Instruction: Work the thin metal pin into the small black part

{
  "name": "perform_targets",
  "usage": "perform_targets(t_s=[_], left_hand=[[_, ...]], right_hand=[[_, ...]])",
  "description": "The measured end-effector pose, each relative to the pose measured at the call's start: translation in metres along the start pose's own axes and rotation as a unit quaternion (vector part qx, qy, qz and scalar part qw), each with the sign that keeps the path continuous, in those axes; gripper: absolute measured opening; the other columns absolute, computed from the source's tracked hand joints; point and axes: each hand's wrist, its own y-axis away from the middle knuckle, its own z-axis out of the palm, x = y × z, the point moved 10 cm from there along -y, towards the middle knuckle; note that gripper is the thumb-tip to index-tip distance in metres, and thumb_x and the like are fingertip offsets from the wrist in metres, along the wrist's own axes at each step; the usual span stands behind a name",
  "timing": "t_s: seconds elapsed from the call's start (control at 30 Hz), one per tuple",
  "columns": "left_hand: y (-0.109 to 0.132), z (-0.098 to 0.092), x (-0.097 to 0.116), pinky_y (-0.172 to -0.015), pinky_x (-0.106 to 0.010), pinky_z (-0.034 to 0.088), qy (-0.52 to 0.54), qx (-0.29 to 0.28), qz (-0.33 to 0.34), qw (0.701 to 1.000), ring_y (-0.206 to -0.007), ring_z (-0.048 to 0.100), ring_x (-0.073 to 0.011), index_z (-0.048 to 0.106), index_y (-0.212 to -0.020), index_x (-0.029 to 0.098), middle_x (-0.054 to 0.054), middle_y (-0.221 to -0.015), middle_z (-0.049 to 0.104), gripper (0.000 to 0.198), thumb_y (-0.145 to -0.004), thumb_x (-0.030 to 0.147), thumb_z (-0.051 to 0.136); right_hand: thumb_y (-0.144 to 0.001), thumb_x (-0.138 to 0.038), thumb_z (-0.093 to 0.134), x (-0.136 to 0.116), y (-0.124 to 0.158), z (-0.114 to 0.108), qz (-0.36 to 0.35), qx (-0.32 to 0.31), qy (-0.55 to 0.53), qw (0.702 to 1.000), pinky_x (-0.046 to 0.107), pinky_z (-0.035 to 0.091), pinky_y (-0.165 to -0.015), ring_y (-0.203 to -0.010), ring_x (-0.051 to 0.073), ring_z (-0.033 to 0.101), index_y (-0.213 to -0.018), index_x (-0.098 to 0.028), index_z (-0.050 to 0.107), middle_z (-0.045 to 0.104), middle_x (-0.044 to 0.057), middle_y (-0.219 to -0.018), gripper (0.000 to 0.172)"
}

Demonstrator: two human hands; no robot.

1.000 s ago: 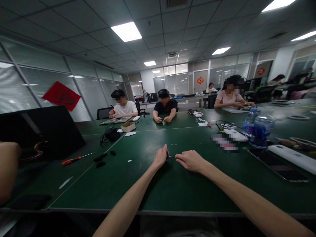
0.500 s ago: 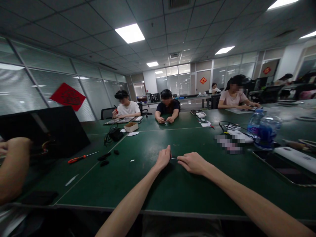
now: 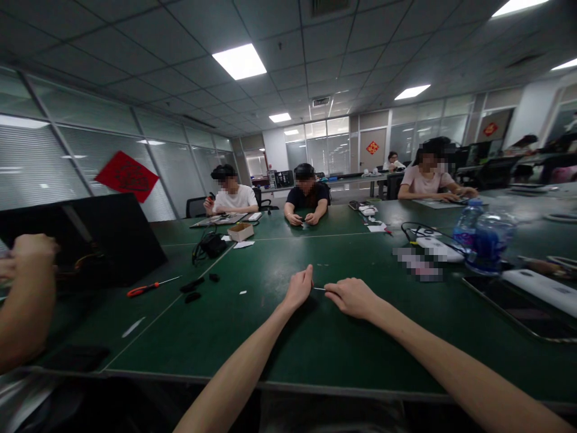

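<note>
My left hand (image 3: 298,290) is closed near the middle of the green table, thumb up. What sits inside its fingers is hidden. My right hand (image 3: 352,297) is closed just to the right, with its fingertips pinched together. A thin pale rod (image 3: 319,288) spans the short gap between the two hands. Its right end goes into the fingers of my right hand, and its left end meets my left hand. Both forearms reach in over the front edge of the table.
An orange-handled screwdriver (image 3: 143,290) and small black pieces (image 3: 193,297) lie to the left. A co-worker's arm (image 3: 27,300) works at a black panel (image 3: 81,240). On the right are a bottle (image 3: 489,243) and a phone (image 3: 518,310). Other people sit across the table.
My hands and the thin rod keep nearly the same pose. The co-worker's hand at the far left has risen a little, and the view has shifted slightly.
</note>
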Motion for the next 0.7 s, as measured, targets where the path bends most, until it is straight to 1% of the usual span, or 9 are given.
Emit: perform_targets(t_s=[0.43,0.6,0.7], left_hand=[[-0.0002,-0.0019,0.0026,-0.062,-0.025,0.034,-0.001,0.007,0.007,1.000,-0.058,0.054,-0.0151,0.058,-0.061,0.016,-0.004,-0.057,0.058,0.065,-0.089,0.058,0.019],[0.0004,-0.0006,0.0043,-0.062,-0.025,0.035,-0.010,0.001,0.013,1.000,-0.059,0.054,-0.0150,0.059,-0.063,0.015,-0.005,-0.060,0.060,0.065,-0.089,0.058,0.018],[0.0000,-0.0009,0.0036,-0.060,-0.025,0.034,-0.021,0.003,0.013,1.000,-0.059,0.054,-0.0154,0.059,-0.063,0.015,-0.005,-0.060,0.059,0.065,-0.090,0.057,0.017]], right_hand=[[-0.093,-0.048,0.028,0.0020,0.0011,0.0002,0.022,0.005,-0.009,1.000,0.031,0.042,-0.069,-0.077,0.022,0.062,-0.110,-0.029,0.060,0.067,0.006,-0.087,0.041],[-0.093,-0.048,0.027,0.0003,0.0019,0.0010,0.028,0.000,-0.020,0.999,0.030,0.041,-0.070,-0.079,0.021,0.061,-0.110,-0.028,0.060,0.066,0.007,-0.089,0.042],[-0.094,-0.048,0.025,0.0012,0.0020,0.0056,0.042,-0.011,-0.021,0.999,0.029,0.041,-0.072,-0.081,0.021,0.061,-0.110,-0.028,0.060,0.066,0.006,-0.091,0.043]])
